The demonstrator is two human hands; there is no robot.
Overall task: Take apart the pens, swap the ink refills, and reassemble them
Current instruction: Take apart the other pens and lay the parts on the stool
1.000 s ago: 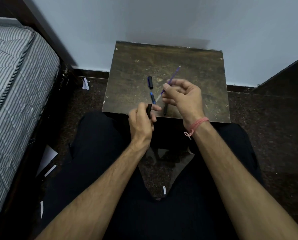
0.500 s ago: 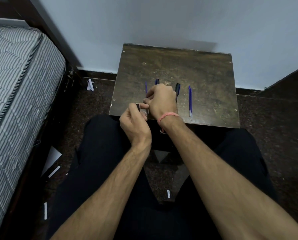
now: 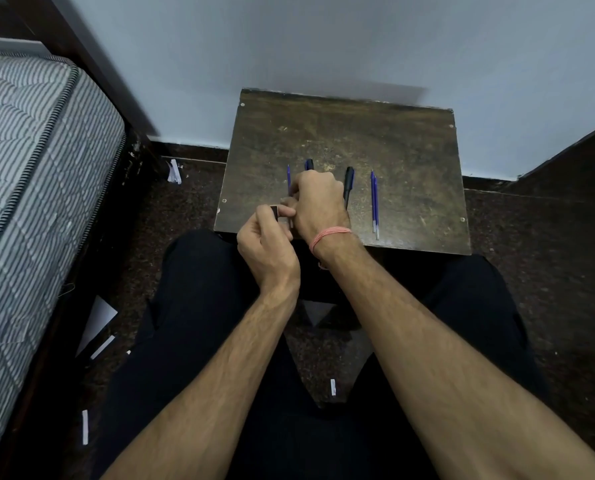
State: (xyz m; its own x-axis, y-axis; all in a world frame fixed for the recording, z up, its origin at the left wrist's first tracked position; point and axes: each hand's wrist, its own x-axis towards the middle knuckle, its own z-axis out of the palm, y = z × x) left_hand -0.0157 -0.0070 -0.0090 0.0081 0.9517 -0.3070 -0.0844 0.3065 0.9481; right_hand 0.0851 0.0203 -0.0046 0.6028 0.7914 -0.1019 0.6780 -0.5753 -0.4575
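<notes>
My left hand (image 3: 268, 244) grips a short black pen piece (image 3: 274, 211) at the near left edge of the small wooden table (image 3: 393, 140). My right hand (image 3: 318, 202) sits just beside it, touching it. Its fingers curl over the lower part of a thin blue refill (image 3: 289, 178), whose top sticks out beyond the knuckles. A dark blue pen part (image 3: 309, 164) peeks out behind the right hand. To the right of that hand lies a black pen barrel (image 3: 348, 183). Two blue refills (image 3: 374, 206) lie side by side further right.
A striped mattress (image 3: 29, 168) on a dark bed frame stands at the left. The table backs onto a pale wall (image 3: 323, 46). My legs in dark trousers (image 3: 199, 306) are below the table. Scraps of white paper (image 3: 97, 320) lie on the dark floor.
A second ago my right hand held a blue refill up over the table's middle. It has since moved to the left, against my left hand. The last half second shows almost no motion.
</notes>
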